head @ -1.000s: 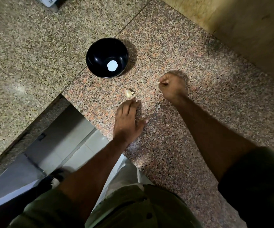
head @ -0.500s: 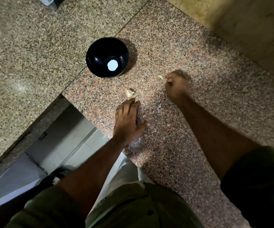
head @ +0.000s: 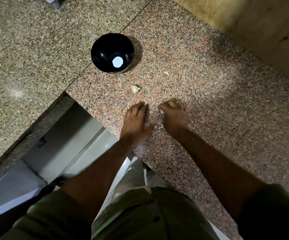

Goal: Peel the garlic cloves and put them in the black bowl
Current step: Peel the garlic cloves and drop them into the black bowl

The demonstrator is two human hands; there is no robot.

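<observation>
Nearest the camera: olive-green shirt (head: 140, 213) and pale trousers (head: 133, 177) of the person, both forearms reaching forward over the speckled pink granite counter (head: 209, 84). To the left of the counter's edge, a gap opens down to a grey tiled floor (head: 62, 144). Left hand (head: 135, 122) rests palm-down on the counter near that edge, fingers straight and close together, thumb spread to the right; it holds nothing. Right hand (head: 172, 115) sits just beside it, fingers curled in, pinching a small pale garlic piece (head: 161, 111) at the thumb side; most of the piece is hidden, so clove or skin cannot be told. Beyond the left fingertips, apart from them: one garlic clove (head: 135, 88), skin partly on, long axis running roughly left-right, pointed end toward the left. Farther and to the right, one small pale scrap (head: 166, 73), too small to tell whether peel or clove. Loose garlic pieces counted: three, one of them in hand. Farthest: one black bowl (head: 105, 44), upright, well clear of both hands, with a round white spot (head: 117, 62) on its inside bottom. Nothing lies between clove and bowl.
</observation>
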